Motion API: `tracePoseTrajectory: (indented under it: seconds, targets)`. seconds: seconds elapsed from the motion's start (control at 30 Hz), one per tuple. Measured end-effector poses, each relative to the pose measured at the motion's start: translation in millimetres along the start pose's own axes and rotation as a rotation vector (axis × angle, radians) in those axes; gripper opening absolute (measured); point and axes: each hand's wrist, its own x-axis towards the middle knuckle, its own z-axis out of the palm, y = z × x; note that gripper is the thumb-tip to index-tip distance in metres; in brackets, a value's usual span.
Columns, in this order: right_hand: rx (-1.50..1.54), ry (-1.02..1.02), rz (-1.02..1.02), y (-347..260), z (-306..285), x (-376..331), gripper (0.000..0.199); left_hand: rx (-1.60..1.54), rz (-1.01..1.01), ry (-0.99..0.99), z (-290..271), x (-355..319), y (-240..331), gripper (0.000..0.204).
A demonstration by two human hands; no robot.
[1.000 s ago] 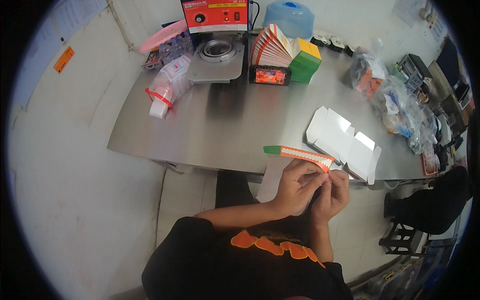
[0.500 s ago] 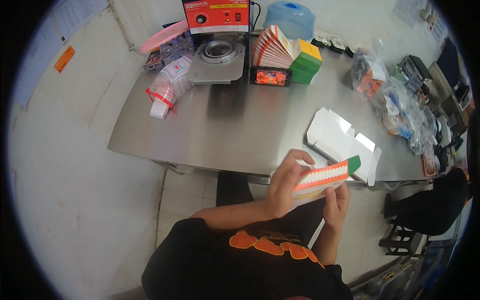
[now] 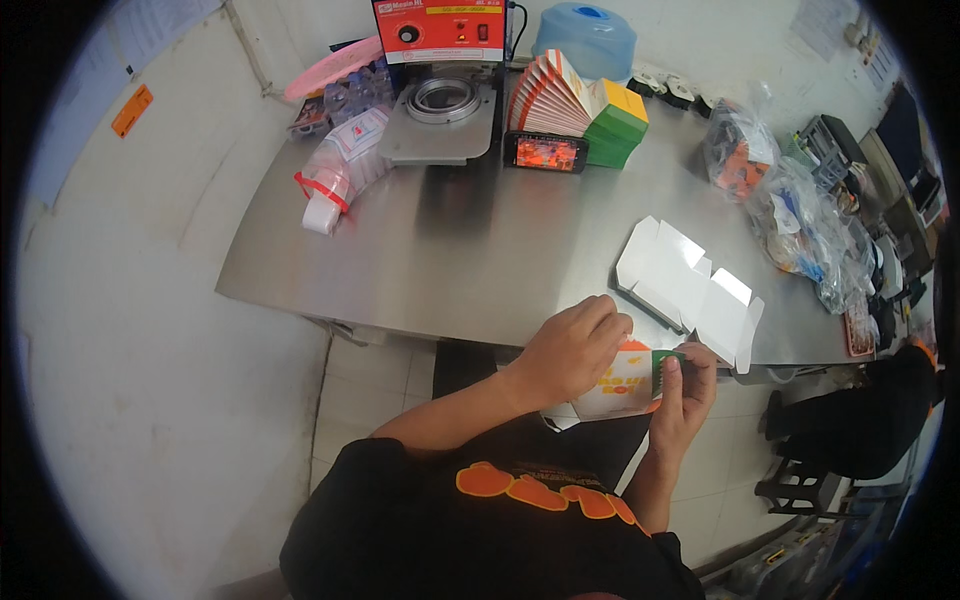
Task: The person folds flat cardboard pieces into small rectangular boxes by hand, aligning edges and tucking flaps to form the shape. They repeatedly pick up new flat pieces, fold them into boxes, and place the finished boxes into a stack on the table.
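Observation:
A small white, orange and green cardboard box (image 3: 618,390) is between my hands, just over the table's near edge. My left hand (image 3: 575,350) is closed, its bent fingers pinching the box's upper edge on the left. My right hand (image 3: 685,395) grips the right end, with the thumb on a green flap. White carton parts stick out at the box's lower left. Just beyond my hands, an unfolded carton (image 3: 672,262) lies on the steel table (image 3: 500,270), white inside up. The fingers behind the box are partly hidden.
At the back stands a red-fronted machine (image 3: 445,45) with a metal ring plate. A phone (image 3: 545,152) leans before fanned cartons (image 3: 548,95) and a green-yellow stack (image 3: 615,125). Plastic bags (image 3: 790,215) lie at right. A plastic-wrapped pack (image 3: 345,165) lies left. A person in black (image 3: 860,420) is at far right.
The box has turned, so its printed broad face shows instead of its orange scalloped side. My left hand has shifted onto the upper edge; my right thumb now presses the green flap.

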Motion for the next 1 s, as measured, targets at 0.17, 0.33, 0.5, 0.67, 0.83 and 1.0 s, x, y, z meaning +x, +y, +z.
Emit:
tracePoseTrajectory:
  seconds: [0.17,0.33,0.5,0.67,0.83,1.0]
  targets:
    - [0.21,-0.323,0.257,-18.4,-12.6,6.2,0.009,-0.104,0.068,-0.166,-6.2,-2.5,4.9,0.009]
    - [0.215,-0.327,0.316,-33.2,-18.8,-4.0,0.006,-0.12,0.124,-0.127,-9.9,7.9,21.3,0.008]
    - [-0.197,-0.12,-0.023,-52.3,0.8,-12.9,0.005,-0.13,0.142,-0.068,-6.1,24.0,35.6,0.015]
    - [-0.167,-0.11,-0.126,-49.2,1.3,-7.8,0.009,-0.153,0.166,0.02,-6.7,31.9,42.8,0.026]
    - [-0.26,-0.002,-0.217,-50.1,5.0,-10.7,0.014,-0.168,0.121,0.046,1.8,29.6,39.7,0.035]
    - [-0.31,0.033,-0.269,-42.1,5.6,-13.3,0.013,-0.184,0.152,0.086,7.5,27.6,36.6,0.034]
